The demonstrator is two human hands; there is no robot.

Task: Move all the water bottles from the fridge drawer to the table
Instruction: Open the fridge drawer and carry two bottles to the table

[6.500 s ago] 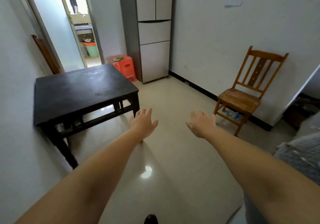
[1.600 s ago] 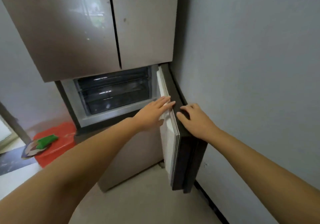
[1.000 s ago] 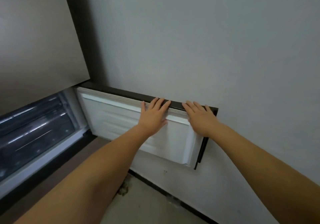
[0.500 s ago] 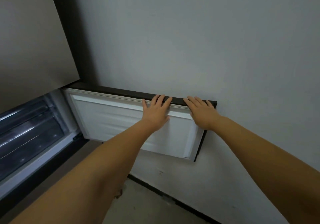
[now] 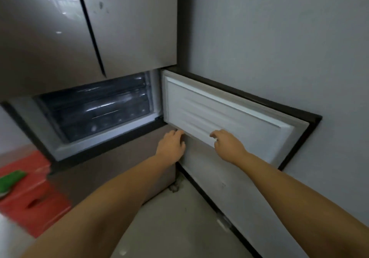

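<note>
Hands dropped from door top, fridge drawer (image 5: 95,107) left of left hand (image 5: 171,144)

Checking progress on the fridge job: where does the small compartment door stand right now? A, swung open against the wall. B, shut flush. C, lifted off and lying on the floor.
A: the compartment door shows its white inner face, swung back toward the wall, with dark drawers exposed.

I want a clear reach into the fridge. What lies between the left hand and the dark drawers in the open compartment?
In the head view, only the compartment's pale lower frame lies between the left hand and the drawers.
</note>
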